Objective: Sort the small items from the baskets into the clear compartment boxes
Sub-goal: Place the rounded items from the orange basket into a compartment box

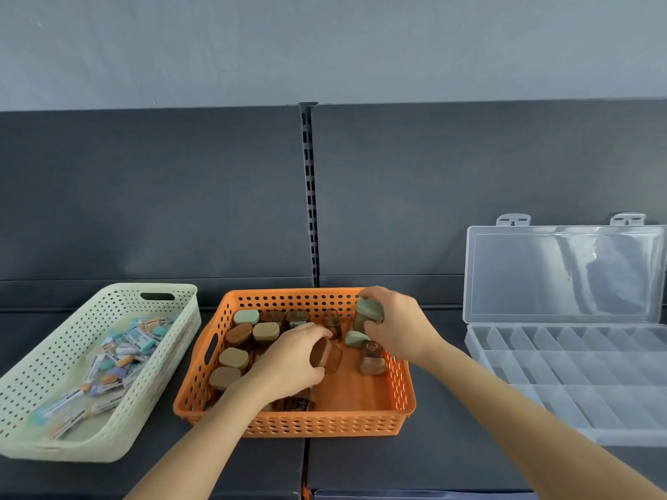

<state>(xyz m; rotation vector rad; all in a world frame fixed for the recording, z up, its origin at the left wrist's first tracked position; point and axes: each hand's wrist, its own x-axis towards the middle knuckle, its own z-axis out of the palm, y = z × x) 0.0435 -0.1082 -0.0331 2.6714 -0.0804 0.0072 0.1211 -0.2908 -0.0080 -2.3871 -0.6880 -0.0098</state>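
Two jars held at once inside the orange perforated plastic basket (288,425): left hand (288,366) with fingers (310,332) curled round a small amber jar with a brown cap (323,353), tilted; right hand (397,326) gripping a small jar with a sage-green cap (369,312) near the far right corner. Lift clear of the other jars (265,332), carry right to the open clear plastic compartment box (577,369), and drop each cap colour into its own cell.

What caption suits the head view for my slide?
Left hand grips a brown-capped jar and right hand a green-capped jar at the orange basket; the clear compartment box stands open.
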